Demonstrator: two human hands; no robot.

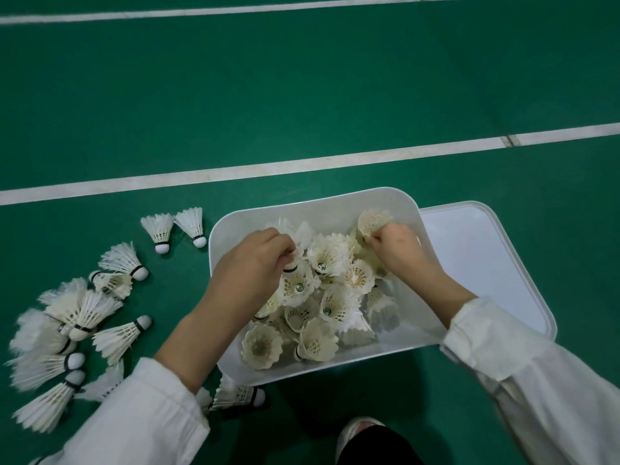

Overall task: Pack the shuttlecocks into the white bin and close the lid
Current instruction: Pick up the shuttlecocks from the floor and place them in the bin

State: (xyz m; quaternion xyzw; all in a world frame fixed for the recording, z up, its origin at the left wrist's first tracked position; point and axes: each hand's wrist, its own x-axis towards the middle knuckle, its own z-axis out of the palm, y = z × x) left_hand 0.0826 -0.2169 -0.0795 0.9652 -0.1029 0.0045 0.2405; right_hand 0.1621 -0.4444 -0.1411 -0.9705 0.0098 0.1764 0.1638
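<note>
The white bin point(235, 226) sits on the green floor, holding several white feather shuttlecocks point(327, 310). Both hands are inside it. My left hand point(250, 263) pinches a shuttlecock point(295, 255) by its cork end over the pile. My right hand point(401, 246) grips a yellowish shuttlecock point(372, 221) near the bin's far right corner. The white lid point(483, 263) lies flat on the floor, partly under the bin's right side. Several loose shuttlecocks point(77, 317) lie scattered on the floor to the left of the bin.
Two shuttlecocks point(174, 228) lie side by side just left of the bin's far corner. One more point(240, 394) lies under the bin's near edge. White court lines point(268, 167) cross the green floor beyond. A shoe and dark trouser leg point(365, 437) show at the bottom.
</note>
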